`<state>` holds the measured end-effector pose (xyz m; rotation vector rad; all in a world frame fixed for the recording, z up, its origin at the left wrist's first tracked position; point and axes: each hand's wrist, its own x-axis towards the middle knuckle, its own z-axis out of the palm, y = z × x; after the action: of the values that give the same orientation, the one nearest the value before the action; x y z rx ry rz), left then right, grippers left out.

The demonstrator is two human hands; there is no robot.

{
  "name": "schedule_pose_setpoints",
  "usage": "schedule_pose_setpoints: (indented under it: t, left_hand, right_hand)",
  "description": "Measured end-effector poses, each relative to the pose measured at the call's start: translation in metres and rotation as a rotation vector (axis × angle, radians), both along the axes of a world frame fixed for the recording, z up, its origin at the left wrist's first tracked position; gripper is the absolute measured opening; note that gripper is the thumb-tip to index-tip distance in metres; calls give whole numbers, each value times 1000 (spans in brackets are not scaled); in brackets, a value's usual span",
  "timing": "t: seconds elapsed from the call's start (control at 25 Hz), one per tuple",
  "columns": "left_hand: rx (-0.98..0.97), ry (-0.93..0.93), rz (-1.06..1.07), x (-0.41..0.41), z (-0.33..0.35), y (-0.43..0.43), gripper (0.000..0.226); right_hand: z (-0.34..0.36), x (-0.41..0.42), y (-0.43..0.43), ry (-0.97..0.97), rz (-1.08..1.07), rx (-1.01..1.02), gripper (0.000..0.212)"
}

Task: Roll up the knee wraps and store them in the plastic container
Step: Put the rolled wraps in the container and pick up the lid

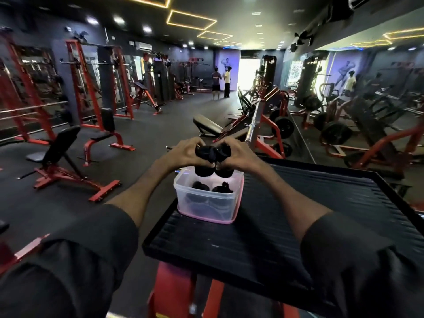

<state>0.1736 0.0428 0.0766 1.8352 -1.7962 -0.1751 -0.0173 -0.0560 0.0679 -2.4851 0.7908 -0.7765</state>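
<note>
My sleeves [75, 255] frame the ribbed platform [286, 214]. Each hand, left [183, 152] and right [238, 154], grips a rolled wrap [206, 152] above the plastic container [207, 203]; next I lower both beside the two stored rolls [213, 187].

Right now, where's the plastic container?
Head view, centre: the plastic container sits on the black ribbed platform's near-left corner, just below both hands.

Around me the gym is dim, lit by small ceiling spotlights [118, 19] and yellow strip outlines [191, 19], while the far doorway [249, 73] blows out white, the wide lens bends the edges, and my sleeves [68, 267] blur dark.
</note>
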Motion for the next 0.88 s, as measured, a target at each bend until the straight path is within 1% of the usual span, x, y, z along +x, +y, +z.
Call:
schedule_pose_setpoints:
  t: [0.08, 0.12, 0.2, 0.24, 0.28, 0.32, 0.4, 0.44, 0.48, 0.52, 0.56, 0.6, 0.64, 0.68, 0.72, 0.76, 0.8, 0.84, 0.88]
  left_hand:
    - [73, -166, 6, 8, -11, -10, 76]
    - [92, -213, 30, 10, -17, -13, 74]
    - [113, -272, 59, 12, -25, -18, 66]
    - [144, -271, 59, 14, -30, -22, 66]
    - [194, -278, 56, 14, -33, -23, 70]
    - [240, -289, 43, 17, -37, -25, 79]
    - [323, -337, -4, 25, -42, -28, 98]
    - [363, -354, -13, 25, -42, -26, 96]
    - [385, -350, -15, 24, -42, -22, 85]
    - [359, -311, -33, 24, -43, -19, 69]
    - [295, -203, -77, 29, -45, -19, 57]
    - [199, -73, -99, 32, -46, -16, 50]
    - [85, 99, -110, 37, -50, -13, 45]
    - [-4, 289, -90, 40, -54, -8, 42]
    - [-47, 506, -60, 41, -58, -3, 40]
    - [-48, 698, -26, 40, -64, 1, 39]
    - [-30, 848, 5, 37, -71, 5, 36]
    - [-7, 916, 48, 33, -75, 10, 32]
    - [23, 978, 59, 30, -80, 13, 29]
  right_hand:
    - [-14, 12, -9, 134, -3, -16, 55]
    - [-21, 15, -13, 180, -10, -16, 54]
    - [-31, 18, -16, 219, -31, -32, 55]
    - [-35, 19, -17, 224, -35, -32, 56]
    - [-37, 19, -18, 242, -38, -18, 58]
    - [-39, 21, -17, 279, -35, 6, 61]
    - [-41, 25, -15, 419, -33, 48, 67]
    - [-40, 26, -12, 465, -29, 78, 68]
    - [-39, 27, -9, 458, -25, 112, 68]
    - [-36, 25, -6, 395, -32, 133, 66]
    - [-34, 21, -5, 279, -52, 135, 61]
    - [-34, 14, -6, 125, -96, 122, 56]
    - [-34, 6, -7, -63, -158, 129, 51]
    - [-35, -3, -5, -270, -237, 190, 49]
    - [-38, -11, 0, -477, -318, 320, 46]
    - [-43, -16, 7, -626, -388, 479, 40]
    - [-50, -20, 16, -724, -431, 625, 30]
    - [-59, -20, 23, -756, -450, 749, 20]
    - [-66, -18, 33, -767, -423, 877, 13]
